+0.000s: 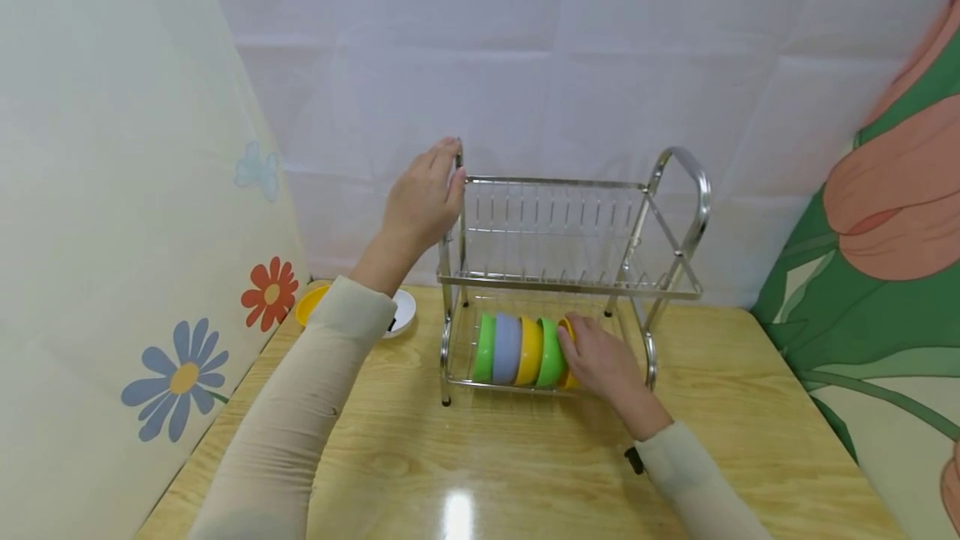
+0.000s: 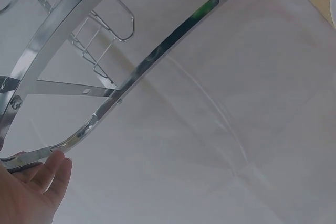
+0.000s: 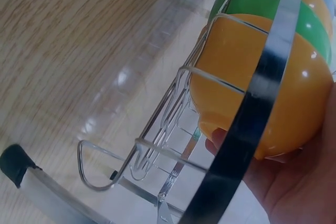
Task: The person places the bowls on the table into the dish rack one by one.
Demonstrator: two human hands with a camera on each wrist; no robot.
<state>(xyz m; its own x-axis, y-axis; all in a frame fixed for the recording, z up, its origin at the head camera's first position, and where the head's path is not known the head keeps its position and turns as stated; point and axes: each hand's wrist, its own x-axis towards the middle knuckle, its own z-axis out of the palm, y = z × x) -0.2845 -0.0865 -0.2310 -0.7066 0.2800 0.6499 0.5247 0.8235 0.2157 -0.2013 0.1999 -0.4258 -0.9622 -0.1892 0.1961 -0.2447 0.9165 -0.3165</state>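
The bench beneath everything has a glossy, pale wood grain. On it stands the two-tier rack, which reaches from one of your hands to the other. It is polished metal, flat bands framing thin wires. On its lower tier a row of bowls rests on edge, at 5 o'clock from your left hand and 9 o'clock from your right hand. The bowls are smooth, rounded and shiny.

Your left hand grips the rack's left handle, fingers curled round the bar, its sleeve rising from 7 o'clock. Your right hand comes in from 5 o'clock, thumb and fingers holding the end yellow bowl by its base.

From that bowl toward 9 o'clock follow the near green bowl, middle yellow bowl, lavender bowl and far green bowl. A white dish shows at 6 o'clock from your left hand; a yellow dish, partly hidden, at 8.
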